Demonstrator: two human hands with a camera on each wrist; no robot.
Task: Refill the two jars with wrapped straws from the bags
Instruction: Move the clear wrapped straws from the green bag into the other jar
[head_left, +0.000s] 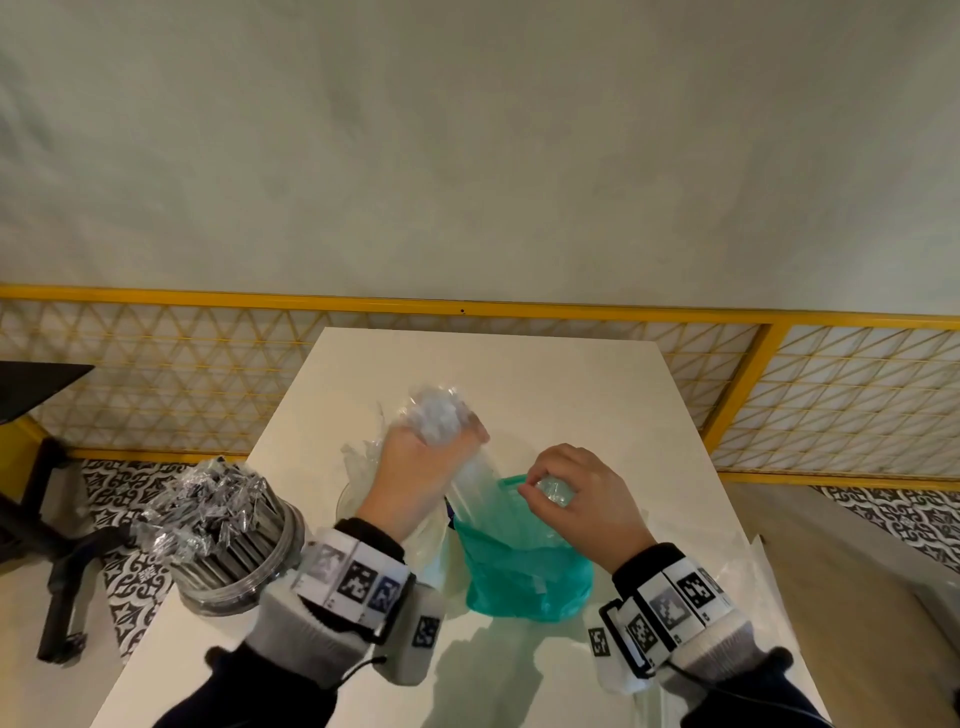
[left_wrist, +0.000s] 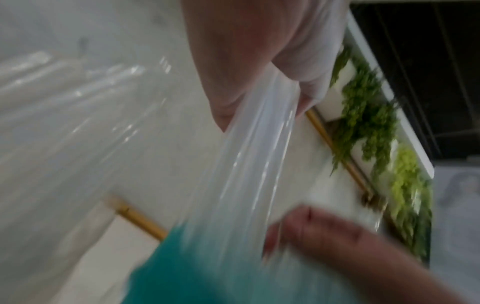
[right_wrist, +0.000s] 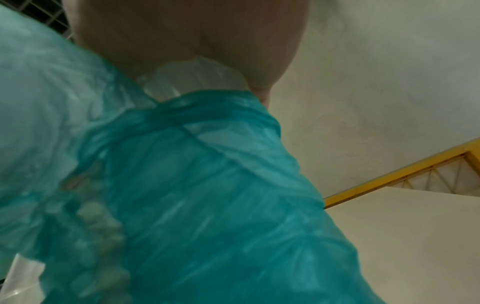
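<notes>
On the white table stands a teal plastic bag holding clear wrapped straws. My left hand grips a bundle of these straws by its upper end, the lower ends still inside the bag. My right hand pinches the bag's rim together with some clear wrapping. The left wrist view shows the straws running from my fingers down into the teal bag. The teal bag fills the right wrist view. A glass jar packed with dark wrapped straws stands at the table's left edge.
Crumpled clear plastic and the curved rim of a clear container lie behind my left wrist. More clear plastic lies at the table's right edge. A yellow lattice railing runs behind the table, and a black stand is on the floor at left.
</notes>
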